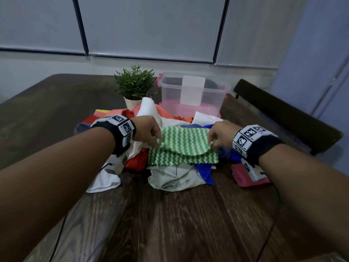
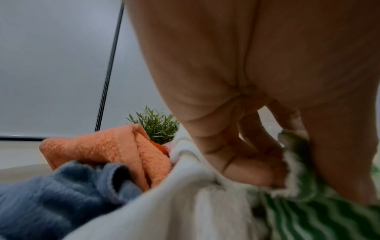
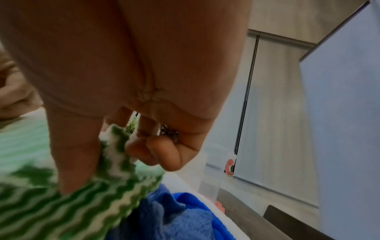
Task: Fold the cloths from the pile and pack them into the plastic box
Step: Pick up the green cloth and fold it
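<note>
A green and white zigzag cloth (image 1: 184,148) lies on top of the pile of cloths (image 1: 170,176) in the middle of the table, its far part doubled toward me. My left hand (image 1: 149,131) pinches its left corner (image 2: 292,183) between thumb and fingers. My right hand (image 1: 221,135) pinches the right corner (image 3: 115,146) the same way. The clear plastic box (image 1: 192,91) stands behind the pile at the back right, with something pink low inside or under it.
A small potted plant (image 1: 135,84) stands behind the pile, left of the box. Orange (image 2: 107,146), blue-grey (image 2: 51,194), white and blue (image 3: 174,216) cloths lie around the green one. A pink cloth (image 1: 245,176) lies at right. A dark chair back (image 1: 283,114) borders the table's right side.
</note>
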